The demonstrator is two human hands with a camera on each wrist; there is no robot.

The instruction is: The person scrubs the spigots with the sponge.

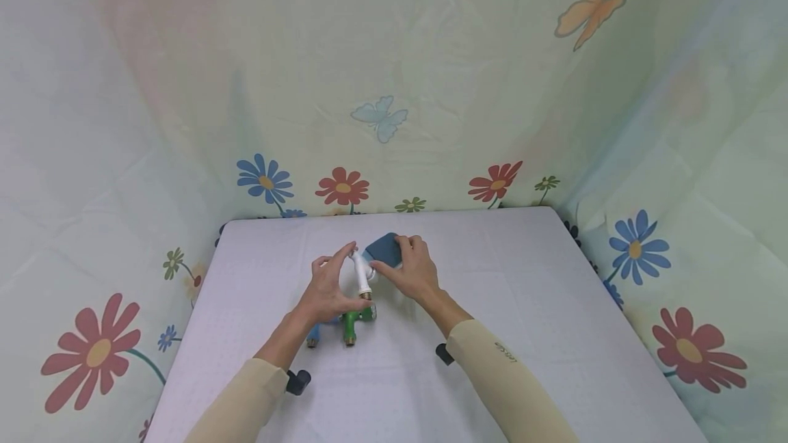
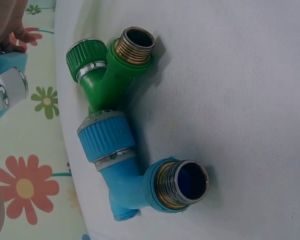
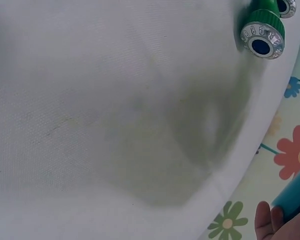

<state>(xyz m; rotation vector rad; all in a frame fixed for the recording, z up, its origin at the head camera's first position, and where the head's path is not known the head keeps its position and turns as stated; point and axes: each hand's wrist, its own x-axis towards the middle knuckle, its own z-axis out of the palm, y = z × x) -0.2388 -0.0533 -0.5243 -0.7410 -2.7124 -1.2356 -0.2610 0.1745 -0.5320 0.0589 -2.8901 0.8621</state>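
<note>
Between the thumb and index finger of my left hand [image 1: 327, 288] is a white angled pipe fitting [image 1: 362, 272] with a brass threaded end, held above the table. My right hand [image 1: 416, 270] pinches a folded blue cloth [image 1: 384, 251] against the fitting's far end. In the left wrist view, the white fitting's ridged collar [image 2: 12, 86] overlaps the blue cloth [image 2: 11, 61]. Below my left hand, a green Y-shaped fitting [image 1: 351, 325] and a blue one [image 1: 314, 333] stand on the table. Both show threaded metal ends in the left wrist view, the blue fitting [image 2: 122, 182] being nearer.
A pale cloth covers the table [image 1: 523, 306]. Behind it hangs a curtain [image 1: 455, 87] with flowers and butterflies, which continues along both sides. A small black device [image 1: 298, 382] sits by the left forearm, and another black device [image 1: 444, 354] is by the right.
</note>
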